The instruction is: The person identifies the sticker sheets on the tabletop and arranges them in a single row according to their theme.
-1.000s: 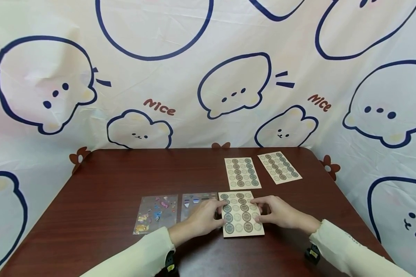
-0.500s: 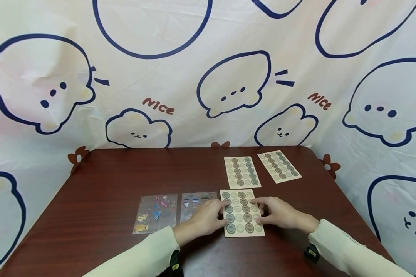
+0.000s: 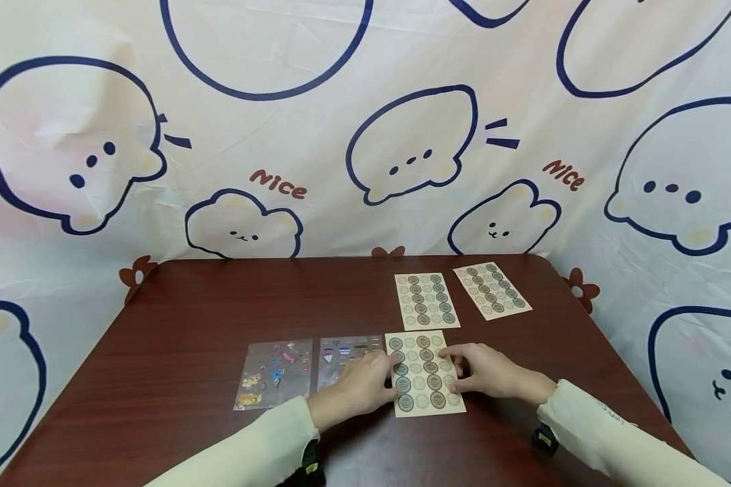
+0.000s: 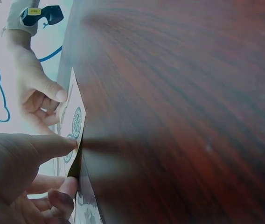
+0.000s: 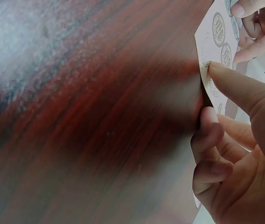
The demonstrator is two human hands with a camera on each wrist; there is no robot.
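Observation:
A cream sheet of round stickers (image 3: 422,372) lies between my two hands near the front middle of the table, its circles printed in grey-green, brown and pale tones. My left hand (image 3: 361,387) pinches its left edge; in the left wrist view the thumb (image 4: 60,147) is on the printed face and fingers curl under the edge. On the opposite edge my right hand (image 3: 489,370) pinches likewise, the thumb (image 5: 228,81) on top and curled fingers (image 5: 209,133) below. The wrist views show the near edge slightly raised from the table, with shadow beneath.
Two similar sticker sheets lie behind, one straight (image 3: 428,302) and one slanted (image 3: 492,291). To the left are a clear sheet with colourful small pictures (image 3: 274,375) and another clear sheet (image 3: 347,348), partly covered by my left hand. A printed cloth (image 3: 317,135) hangs behind the table (image 3: 176,379).
The held sticker sheet has shifted slightly to the right, and my left hand and forearm have moved a little right with it. Both hands keep their pinch; the other sheets lie as before.

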